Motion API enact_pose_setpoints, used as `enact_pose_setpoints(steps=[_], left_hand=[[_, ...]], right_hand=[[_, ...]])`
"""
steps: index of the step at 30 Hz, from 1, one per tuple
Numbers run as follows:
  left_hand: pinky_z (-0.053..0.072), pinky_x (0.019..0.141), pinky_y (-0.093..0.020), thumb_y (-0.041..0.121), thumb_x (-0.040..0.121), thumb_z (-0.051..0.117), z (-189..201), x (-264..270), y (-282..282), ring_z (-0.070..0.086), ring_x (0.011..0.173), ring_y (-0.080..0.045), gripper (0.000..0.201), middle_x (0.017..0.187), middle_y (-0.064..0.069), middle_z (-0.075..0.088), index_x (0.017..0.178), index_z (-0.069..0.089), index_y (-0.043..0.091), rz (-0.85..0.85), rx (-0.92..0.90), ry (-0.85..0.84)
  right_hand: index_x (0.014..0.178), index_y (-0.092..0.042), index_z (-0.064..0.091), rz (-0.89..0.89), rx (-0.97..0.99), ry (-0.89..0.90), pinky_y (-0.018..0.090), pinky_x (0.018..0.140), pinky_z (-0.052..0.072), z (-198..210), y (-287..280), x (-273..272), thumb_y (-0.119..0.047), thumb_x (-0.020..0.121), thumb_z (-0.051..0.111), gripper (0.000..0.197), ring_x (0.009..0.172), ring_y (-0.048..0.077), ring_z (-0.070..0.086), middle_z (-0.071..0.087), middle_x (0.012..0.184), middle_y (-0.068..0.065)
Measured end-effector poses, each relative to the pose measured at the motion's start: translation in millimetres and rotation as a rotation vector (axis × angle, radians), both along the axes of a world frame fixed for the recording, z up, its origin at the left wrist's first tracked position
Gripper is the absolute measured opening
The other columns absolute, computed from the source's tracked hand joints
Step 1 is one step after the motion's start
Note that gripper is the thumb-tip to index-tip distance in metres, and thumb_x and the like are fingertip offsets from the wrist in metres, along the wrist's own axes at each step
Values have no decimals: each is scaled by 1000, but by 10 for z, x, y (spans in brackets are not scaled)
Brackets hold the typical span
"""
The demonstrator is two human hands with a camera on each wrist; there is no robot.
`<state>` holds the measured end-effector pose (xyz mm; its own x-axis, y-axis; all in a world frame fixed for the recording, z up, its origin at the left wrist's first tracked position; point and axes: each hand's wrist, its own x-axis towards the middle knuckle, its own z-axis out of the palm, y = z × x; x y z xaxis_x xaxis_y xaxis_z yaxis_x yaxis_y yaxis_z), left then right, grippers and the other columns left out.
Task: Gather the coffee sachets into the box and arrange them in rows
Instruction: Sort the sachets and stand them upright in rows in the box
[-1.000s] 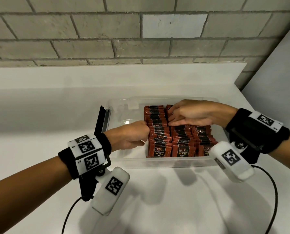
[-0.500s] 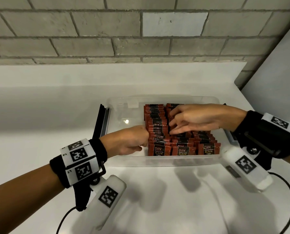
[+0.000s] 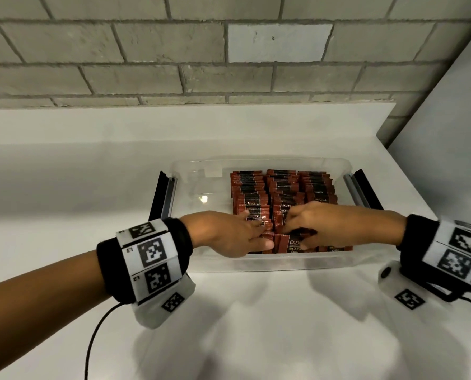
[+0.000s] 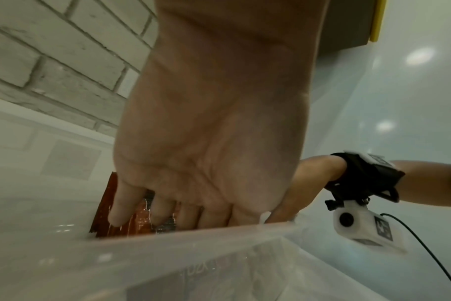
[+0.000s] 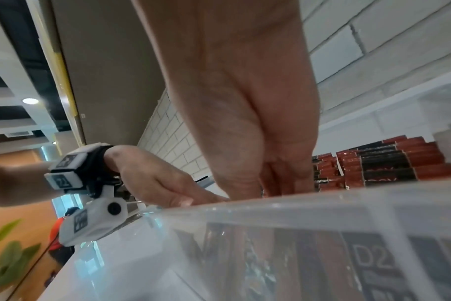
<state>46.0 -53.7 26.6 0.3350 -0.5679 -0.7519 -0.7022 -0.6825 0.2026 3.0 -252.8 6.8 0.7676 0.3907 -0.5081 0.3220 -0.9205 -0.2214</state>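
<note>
A clear plastic box (image 3: 256,266) stands on the white counter. Red-and-black coffee sachets (image 3: 283,187) stand on edge in three rows in its right part. My left hand (image 3: 259,234) lies with straight fingers against the near end of the left row; the left wrist view shows its fingers (image 4: 121,207) resting on the sachets (image 4: 139,215). My right hand (image 3: 294,234) curls down over the near end of the middle row and seems to pinch the front sachets. In the right wrist view the box wall (image 5: 296,224) hides its fingertips (image 5: 276,183).
Black latch handles stick up at the box's left end (image 3: 157,198) and right end (image 3: 366,187). The left part of the box floor (image 3: 201,193) is bare. A brick wall (image 3: 174,50) rises behind the counter, and a grey panel (image 3: 448,133) closes off the right.
My right hand has drawn back from the middle of the rows to their near end. My left hand has gone from a fist to straight fingers and slid right against the front sachets.
</note>
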Motion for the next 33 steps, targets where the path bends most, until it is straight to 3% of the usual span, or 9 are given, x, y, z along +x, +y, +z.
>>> enact_pose_setpoints(steps=[6,10,13,20,24,27,30,31,33], left_hand=[[-1,120,-39,53,98,16,25,10,35,-15,145,-17,66,160,6,-5,152,-2,20,-1,-7,14],[-1,120,-38,53,98,19,85,-7,16,-16,145,-15,67,159,8,-10,152,-6,22,-10,-54,2],[1,120,-38,55,98,19,121,-33,-104,-12,145,-12,68,159,6,-6,152,-3,19,-43,-65,7],[1,120,-39,55,98,13,131,-72,-323,-7,147,-14,67,160,4,2,152,2,17,-112,8,25],[0,120,-40,55,98,11,160,-36,-294,-9,146,-13,67,160,5,-1,152,0,18,-66,-25,45],[-1,120,-41,56,97,13,128,-29,-303,-15,145,-14,70,159,3,-10,151,-6,16,-31,-59,25],[-4,119,-46,61,94,14,43,-10,-398,-21,143,-17,77,157,-2,-19,150,-11,15,-5,-90,-54],[-5,118,-47,62,93,14,16,1,-436,-22,143,-18,78,157,-3,-20,150,-12,14,6,-92,-76],[-6,118,-49,65,92,12,-36,24,-503,-22,144,-19,81,157,-3,-20,150,-12,13,14,-65,-95]], right_hand=[[129,-33,49,-113,118,19,26,93,46,140,-101,-7,-39,82,69,52,109,5,48,52,116,-15],[105,-29,59,-264,122,11,26,80,52,378,-355,-19,-33,80,73,29,89,8,60,58,93,-16],[101,-24,61,-204,-36,56,36,74,54,303,-447,-74,-26,83,71,20,82,16,62,57,87,-10],[99,-17,66,-98,-118,-35,35,77,53,117,-489,-142,-13,86,64,13,85,14,62,61,96,-5],[105,-19,66,-135,-80,-7,30,77,53,194,-500,-117,-13,89,61,18,82,9,60,59,88,-12],[118,-13,57,-156,-68,-84,33,83,52,201,-487,-27,-8,93,51,26,92,17,62,62,105,-2],[128,-7,46,-222,-104,-87,45,81,53,148,-430,102,-7,93,41,35,91,29,63,61,110,12],[135,-5,38,-238,-139,-62,45,86,53,130,-410,141,-7,94,39,41,98,33,61,57,122,18],[147,-2,19,-255,-216,-11,40,103,43,81,-381,189,-5,95,36,55,125,38,47,29,149,26]])
